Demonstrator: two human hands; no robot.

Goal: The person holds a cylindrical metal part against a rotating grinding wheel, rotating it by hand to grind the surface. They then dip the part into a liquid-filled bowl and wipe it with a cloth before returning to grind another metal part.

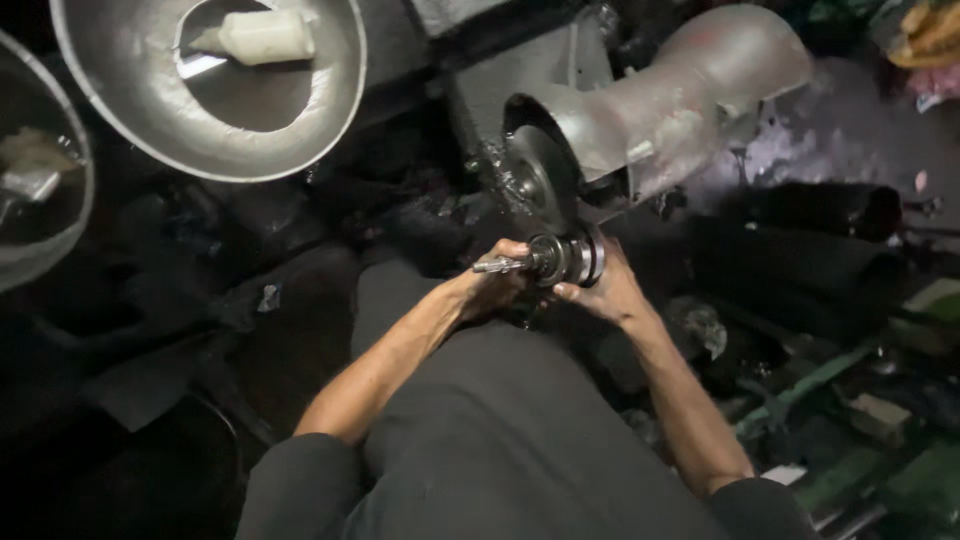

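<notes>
- At the far left edge we see part of a round metal basin [40,200] holding some pale scraps we cannot make out.
- Next to it, upper left, sits a wide metal bowl [150,120] with a white plastic bottle [262,36] lying on its side inside, neck pointing left.
- Below these the floor [150,380] is dark and cluttered; details there are too dim for us to tell.
- Our left forearm rises from the lower middle, across a dark trouser leg [480,430], angled up and to the right, wrist roughly straight.
- Our left hand [492,288] is clenched round the thin end of a metal shaft assembly [545,260], thumb on top, fingers curled beneath.
- The shaft assembly lies nearly level, its long axis running left to right; the narrow splined tip points left and pokes out past the left hand, while the thicker end with ringed collars points right.
- The assembly sits at the centre of the view, just below a grinder disc [540,180]; we cannot tell whether the two touch.
- Our right hand [605,290] grips the collared right end of the assembly, fingers wrapped up from below, the forearm running down and to the right towards the lower edge.
- The disc is mounted on a grey cast-metal machine housing [690,100] that reaches up to the right.
- Further right lie a dark pipe [810,210] and green metal pieces [900,470], well apart from the hands.
</notes>
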